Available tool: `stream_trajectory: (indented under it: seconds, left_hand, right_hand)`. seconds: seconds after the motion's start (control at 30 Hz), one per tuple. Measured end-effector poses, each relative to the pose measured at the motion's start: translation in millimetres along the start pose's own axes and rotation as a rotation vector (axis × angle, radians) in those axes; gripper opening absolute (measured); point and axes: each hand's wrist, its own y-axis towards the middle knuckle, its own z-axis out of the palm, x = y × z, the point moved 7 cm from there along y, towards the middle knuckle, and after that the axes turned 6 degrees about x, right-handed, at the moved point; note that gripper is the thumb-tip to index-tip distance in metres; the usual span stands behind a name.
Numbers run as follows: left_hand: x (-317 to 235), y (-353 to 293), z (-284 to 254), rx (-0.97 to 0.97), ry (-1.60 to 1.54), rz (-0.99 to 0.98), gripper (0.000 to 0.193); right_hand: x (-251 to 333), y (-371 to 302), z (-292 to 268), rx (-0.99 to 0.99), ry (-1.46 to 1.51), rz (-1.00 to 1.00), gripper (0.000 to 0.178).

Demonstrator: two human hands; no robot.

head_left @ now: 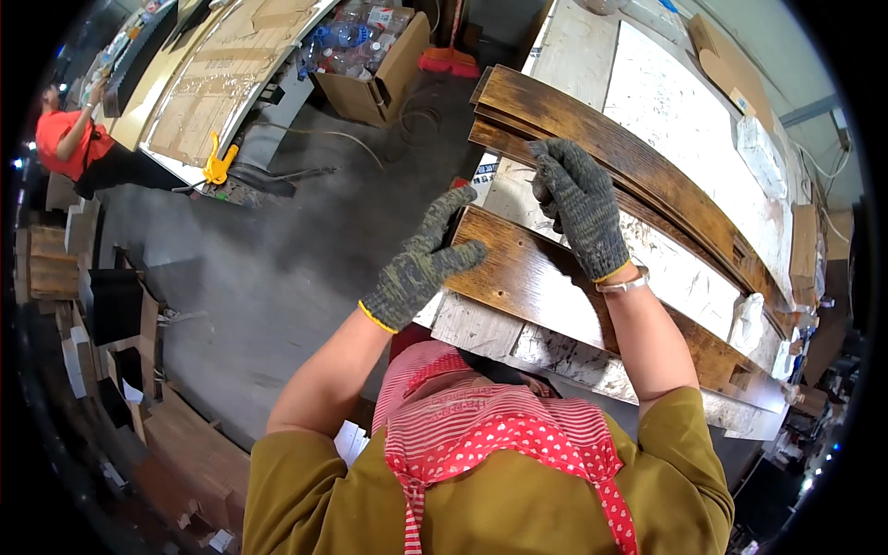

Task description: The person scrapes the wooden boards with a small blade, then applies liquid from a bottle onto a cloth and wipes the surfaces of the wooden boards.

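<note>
A brown stained wooden board [518, 264] with a glossy top lies lengthwise in front of me on the workbench, light glaring off its surface. My left hand [421, 264], in a grey-green knitted glove with a yellow cuff, grips the board's left end, its thumb over the top face. My right hand [583, 203], gloved the same way, is closed above the far side of the board. A small greyish bit shows at its fingertips, but I cannot make out what it holds. Beyond it, more brown boards [573, 106] lie stacked, partly hidden by that hand.
The workbench [472, 324] has a stained pale surface. A crumpled white wad [747, 322] sits toward its right end. At the far left, a person in red [69, 143] stands by another table with cardboard [231, 79] and a yellow-handled tool [219, 162]. A box of bottles [370, 92] stands beyond.
</note>
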Motion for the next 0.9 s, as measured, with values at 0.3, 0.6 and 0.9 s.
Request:
stream_trajectory:
  seconds: [0.3,0.6,0.9]
  left_hand:
    - [-0.6,11.2,-15.5,0.130,-0.030,-0.138,0.060]
    - [4.1,12.9,-14.2,0.214,-0.036,-0.022,0.059]
    - [6.3,16.6,-17.0,0.224,-0.045,-0.039,0.056]
  right_hand:
    - [35.2,-44.0,35.3,0.153,-0.384,-0.533,0.030]
    - [26.2,-37.9,53.3,-0.039,-0.745,-0.307,0.028]
    - [22.1,-35.8,53.0,-0.058,-0.681,-0.248,0.029]
